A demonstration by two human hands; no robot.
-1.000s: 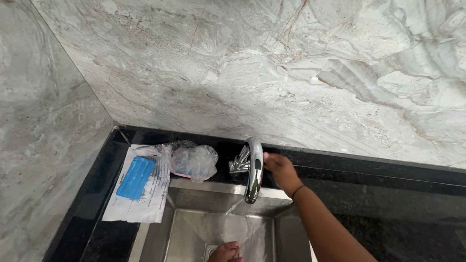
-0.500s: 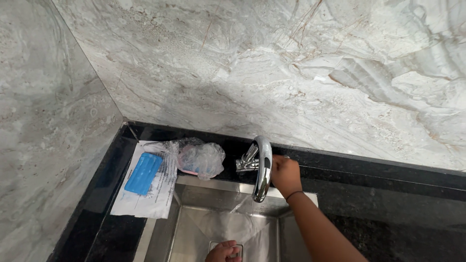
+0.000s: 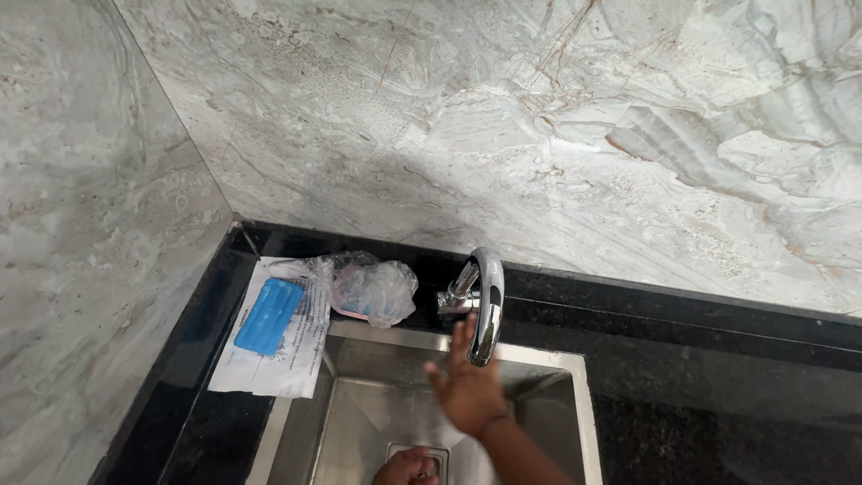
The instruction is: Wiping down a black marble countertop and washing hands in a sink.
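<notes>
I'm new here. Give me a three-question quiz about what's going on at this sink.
1. True or false: the right hand is gripping the faucet.
2. What colour is the soap bar on the paper left of the sink?
3. Where is the left hand? A) on the countertop B) low in the sink basin, near the drain C) on the crumpled plastic bag

Key
1. False: it is open, fingers spread, just below the spout.
2. Blue.
3. B.
</notes>
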